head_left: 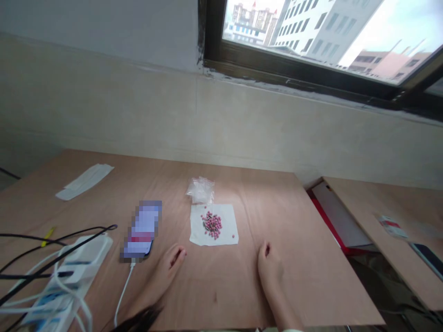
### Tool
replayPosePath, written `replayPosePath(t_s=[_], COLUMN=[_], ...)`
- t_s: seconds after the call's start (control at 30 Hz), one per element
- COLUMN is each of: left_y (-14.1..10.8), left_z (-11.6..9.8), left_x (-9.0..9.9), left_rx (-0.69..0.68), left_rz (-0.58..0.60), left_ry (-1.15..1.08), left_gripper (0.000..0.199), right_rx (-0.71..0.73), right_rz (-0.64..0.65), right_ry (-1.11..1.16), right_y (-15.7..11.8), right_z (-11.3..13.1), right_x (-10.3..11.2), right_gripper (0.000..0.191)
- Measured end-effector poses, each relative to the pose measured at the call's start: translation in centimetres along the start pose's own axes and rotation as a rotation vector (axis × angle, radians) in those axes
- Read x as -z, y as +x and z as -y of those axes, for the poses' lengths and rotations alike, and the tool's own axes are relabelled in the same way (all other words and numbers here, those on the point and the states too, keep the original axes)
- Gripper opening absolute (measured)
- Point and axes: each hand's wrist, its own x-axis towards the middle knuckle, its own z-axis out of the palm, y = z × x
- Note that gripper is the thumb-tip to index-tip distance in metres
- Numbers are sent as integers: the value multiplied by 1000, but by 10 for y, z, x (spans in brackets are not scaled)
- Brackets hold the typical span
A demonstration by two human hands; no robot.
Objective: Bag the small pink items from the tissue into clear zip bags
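Observation:
My left hand [170, 263] rests on the wooden table with its fingers curled into a loose fist, just right of a phone. To the right, my right hand [270, 265] lies on the table, also curled closed. No object shows in either hand. Between and beyond them is a white paper sheet [226, 214] bearing a small heap of pink beads [212, 223], with dark bits among them. A single bead sits apart near the sheet's right corner. Clear plastic bags [201, 190] lie crumpled at the sheet's far edge.
The phone [143, 228] is plugged into a white cable [123, 293]. A power strip [81, 263] with tangled cords fills the lower left. A white folded sheet [85, 182] lies far left. Another table [380, 203] stands right across a gap, with a dark phone [427, 258] on it.

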Motion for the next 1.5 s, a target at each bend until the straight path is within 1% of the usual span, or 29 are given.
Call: replayPosePath(t_s=[0.07, 0.13, 0.27, 0.43, 0.57, 0.77, 1.07, 1.23, 1.4, 1.5], left_y=[-6, -9, -10, -10, -10, -8, -9, -6, -1, 1], left_z=[3, 6, 8, 7, 9, 14, 8, 13, 12, 9], left_x=[-2, -4, -8, -6, -5, -5, -3, -2, 0, 1], left_rx=[-3, -1, 18, 49, 83, 93, 108, 67, 87, 108], left_rz=[-11, -38, -95, -89, -94, -105, -82, -70, -40, -36], left_ry=[-20, -20, 3, -32, -79, -69, -42, -110, -145, -141], left_gripper=[26, 26, 26, 27, 28, 29, 28, 29, 34, 38], right_rx=[79, 121, 66, 135, 128, 119, 128, 247, 424, 469], right_rz=[-23, -51, -102, -108, -82, -93, -82, -79, -60, -81], right_ry=[-66, -125, -217, -210, -210, -228, -212, -187, -171, -168], right_y=[-9, -12, -9, -11, -13, -12, -12, -12, -13, -13], right_z=[-7, -4, 5, 2, 2, 4, 2, -6, -17, -21], right_x=[0, 0, -2, 0, 2, 2, 1, 1, 1, -1], right_gripper=[36, 35, 33, 33, 32, 33, 31, 31, 32, 30])
